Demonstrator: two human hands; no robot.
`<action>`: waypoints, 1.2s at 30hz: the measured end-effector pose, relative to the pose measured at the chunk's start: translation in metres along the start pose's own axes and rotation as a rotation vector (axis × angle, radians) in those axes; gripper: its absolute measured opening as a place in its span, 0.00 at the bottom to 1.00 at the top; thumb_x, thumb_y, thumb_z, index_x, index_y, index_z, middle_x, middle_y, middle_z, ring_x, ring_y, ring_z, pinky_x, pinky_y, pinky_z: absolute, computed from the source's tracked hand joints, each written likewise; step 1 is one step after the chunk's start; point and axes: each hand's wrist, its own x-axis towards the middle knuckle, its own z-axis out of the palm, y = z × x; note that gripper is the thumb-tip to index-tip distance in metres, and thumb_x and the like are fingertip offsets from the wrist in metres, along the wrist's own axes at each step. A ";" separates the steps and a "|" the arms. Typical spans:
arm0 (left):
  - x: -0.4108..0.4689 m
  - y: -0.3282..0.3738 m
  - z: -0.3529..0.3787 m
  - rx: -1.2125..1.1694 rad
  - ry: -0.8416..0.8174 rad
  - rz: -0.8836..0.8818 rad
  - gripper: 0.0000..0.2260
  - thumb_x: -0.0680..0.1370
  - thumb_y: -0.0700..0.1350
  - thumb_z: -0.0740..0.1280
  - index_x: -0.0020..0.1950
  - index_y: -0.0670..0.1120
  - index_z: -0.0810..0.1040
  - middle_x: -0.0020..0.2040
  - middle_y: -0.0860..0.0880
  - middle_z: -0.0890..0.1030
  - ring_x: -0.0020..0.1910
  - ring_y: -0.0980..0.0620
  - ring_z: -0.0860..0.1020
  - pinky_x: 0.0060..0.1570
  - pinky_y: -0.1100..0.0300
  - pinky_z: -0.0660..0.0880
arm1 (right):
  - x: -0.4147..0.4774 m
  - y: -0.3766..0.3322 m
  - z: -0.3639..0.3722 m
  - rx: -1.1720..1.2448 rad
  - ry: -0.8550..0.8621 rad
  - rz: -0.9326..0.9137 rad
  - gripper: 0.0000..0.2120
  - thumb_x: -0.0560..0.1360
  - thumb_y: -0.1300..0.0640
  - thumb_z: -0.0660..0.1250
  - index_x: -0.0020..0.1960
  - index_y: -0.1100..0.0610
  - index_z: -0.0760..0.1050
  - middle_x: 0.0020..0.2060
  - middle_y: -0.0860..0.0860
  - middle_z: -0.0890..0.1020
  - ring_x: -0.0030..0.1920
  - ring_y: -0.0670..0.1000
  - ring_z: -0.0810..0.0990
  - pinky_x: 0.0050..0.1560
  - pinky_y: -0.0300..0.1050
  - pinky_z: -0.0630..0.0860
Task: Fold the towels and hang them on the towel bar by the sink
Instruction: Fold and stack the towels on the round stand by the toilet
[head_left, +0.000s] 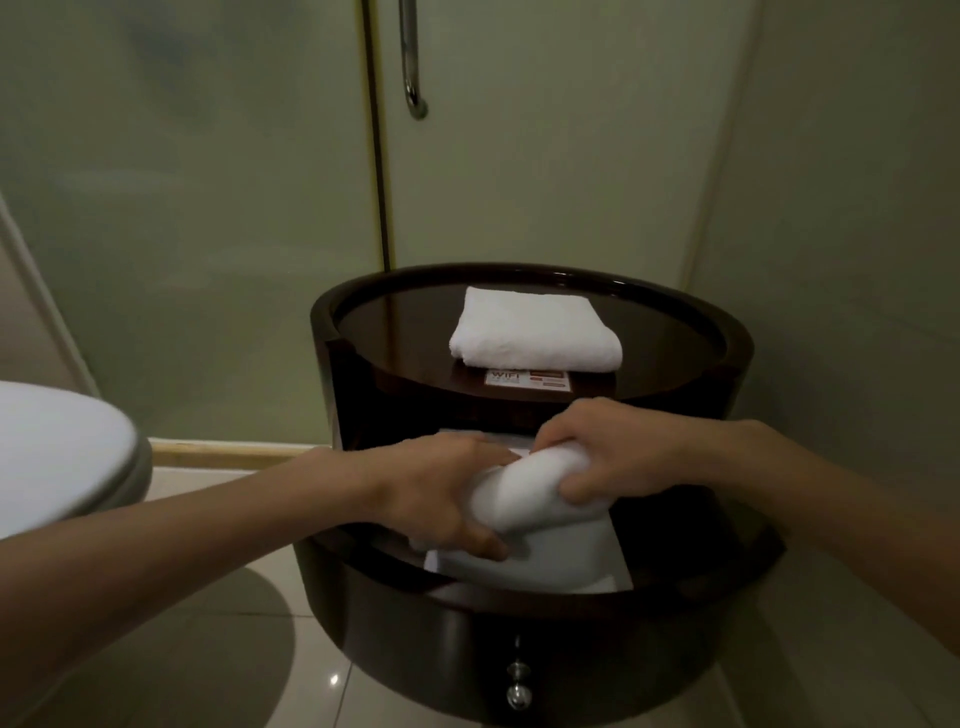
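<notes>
A white towel (530, 493) is bunched into a loose roll over the open drawer (415, 639) of a round dark bench (727, 332). Its long axis runs roughly left to right, tilted up toward the right, and its lower part sags into the drawer onto something white. The left hand (441, 493) reaches in from the lower left with the forearm nearly level, its grip closed around the roll's left end, fingers curled underneath. The right hand (618, 457) comes in from the right, knuckles up, its grip pinching the roll's upper right end between thumb and curled fingers. A second, folded towel (535, 338) lies flat on the bench top, long axis left to right, rounded fold toward the camera, its near edge over a WIFI card (524, 378). A toilet lid (57, 452) shows at the left, and a metal door handle (413, 62) hangs on the frosted glass behind.
</notes>
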 end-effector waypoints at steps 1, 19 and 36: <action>-0.001 -0.002 -0.002 0.031 0.040 -0.017 0.33 0.65 0.62 0.73 0.68 0.62 0.66 0.60 0.57 0.73 0.56 0.56 0.74 0.56 0.54 0.75 | 0.001 0.000 -0.006 0.020 -0.001 0.012 0.14 0.68 0.50 0.69 0.54 0.48 0.79 0.46 0.43 0.81 0.46 0.42 0.79 0.49 0.46 0.79; 0.007 -0.019 -0.101 -0.174 0.349 0.087 0.14 0.69 0.42 0.76 0.54 0.47 0.82 0.46 0.52 0.84 0.46 0.57 0.82 0.44 0.58 0.79 | -0.011 -0.016 -0.058 -0.080 0.281 0.011 0.26 0.68 0.44 0.73 0.63 0.48 0.71 0.56 0.45 0.77 0.54 0.47 0.75 0.56 0.46 0.74; 0.092 -0.040 -0.228 0.230 0.884 0.039 0.17 0.68 0.44 0.76 0.56 0.48 0.80 0.46 0.50 0.82 0.45 0.50 0.80 0.44 0.57 0.71 | 0.063 0.019 -0.185 -0.217 0.913 0.033 0.19 0.70 0.55 0.73 0.58 0.54 0.73 0.50 0.53 0.80 0.48 0.55 0.77 0.43 0.45 0.70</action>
